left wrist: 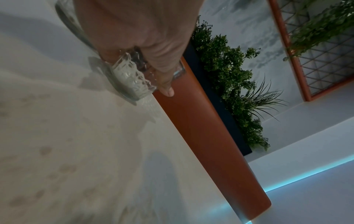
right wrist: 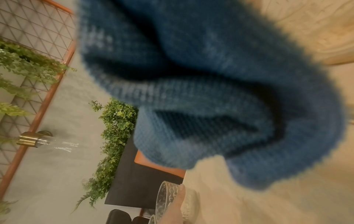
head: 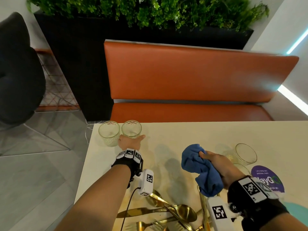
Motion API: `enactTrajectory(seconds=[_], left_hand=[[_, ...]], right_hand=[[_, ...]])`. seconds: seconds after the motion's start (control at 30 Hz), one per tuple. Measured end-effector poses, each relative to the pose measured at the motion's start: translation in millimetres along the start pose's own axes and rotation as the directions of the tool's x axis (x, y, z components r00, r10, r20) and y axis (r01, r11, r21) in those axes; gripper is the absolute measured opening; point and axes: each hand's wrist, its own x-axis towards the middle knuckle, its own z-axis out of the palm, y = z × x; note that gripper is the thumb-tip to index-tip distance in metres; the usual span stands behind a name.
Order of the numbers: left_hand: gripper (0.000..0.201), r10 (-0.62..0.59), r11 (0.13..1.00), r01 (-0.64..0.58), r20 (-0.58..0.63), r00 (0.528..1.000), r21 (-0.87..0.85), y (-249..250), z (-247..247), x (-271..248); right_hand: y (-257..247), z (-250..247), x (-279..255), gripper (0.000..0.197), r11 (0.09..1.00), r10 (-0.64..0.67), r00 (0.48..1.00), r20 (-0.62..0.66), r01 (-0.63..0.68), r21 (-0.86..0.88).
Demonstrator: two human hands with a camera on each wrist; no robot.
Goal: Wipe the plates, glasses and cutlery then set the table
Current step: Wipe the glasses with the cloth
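Observation:
Two clear patterned glasses stand side by side at the table's far left corner. My left hand (head: pixel 131 139) is wrapped round the base of the right glass (head: pixel 131 129), thumb stretched along its right side; the left wrist view shows that thumb lying across this glass (left wrist: pixel 132 78). The other glass (head: pixel 109 132) stands just left of it, untouched. My right hand (head: pixel 215 162) grips a bunched blue cloth (head: pixel 198 165) above the table; the cloth (right wrist: pixel 210 91) fills the right wrist view. A third glass (head: pixel 245 154) sits past the right hand. Gold cutlery (head: pixel 176 212) lies piled near the front edge.
The cream table (head: pixel 191 134) ends at an orange bench (head: pixel 191 72) with a black planter of greenery (head: pixel 133 10) behind. A black chair (head: pixel 16 72) stands left of the table. A purple round sticker (head: pixel 266 177) and a teal edge (head: pixel 296 207) lie at the right.

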Motion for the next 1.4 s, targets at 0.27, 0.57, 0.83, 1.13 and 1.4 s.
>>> enactTrajectory(seconds=[0.27, 0.57, 0.83, 1.13, 1.4], left_hand=[[0.107, -0.132, 0.974, 0.117, 0.071, 0.989, 0.192, 8.1, -0.5, -18.6], [0.091, 0.202, 0.947, -0.305, 0.548, 0.812, 0.102, 34.3, 66.3, -147.4], [0.109, 0.256, 0.796, -0.594, 0.824, 0.506, 0.118, 4.3, 149.8, -232.4], [0.103, 0.410, 0.869, -0.491, 0.648, 0.642, -0.064, -15.9, 198.9, -232.8], [0.073, 0.665, 0.573, -0.803, 0.666, 0.337, -0.166, 1.8, 178.4, -255.3]], right_hand=[[7.3, -12.5, -5.9, 0.020, 0.999, 0.019, 1.000, -0.003, -0.019, 0.035], [-24.8, -93.0, -48.0, 0.027, 0.956, -0.042, 0.986, -0.160, 0.086, 0.281], [-13.4, -161.0, -75.1, 0.025, 0.920, -0.046, 0.959, -0.278, 0.149, 0.362], [18.6, -200.1, -81.0, 0.019, 0.905, 0.024, 0.989, -0.145, 0.040, 0.423], [27.0, -175.1, -80.2, 0.025, 0.542, -0.489, 0.867, -0.095, 0.217, -0.812]])
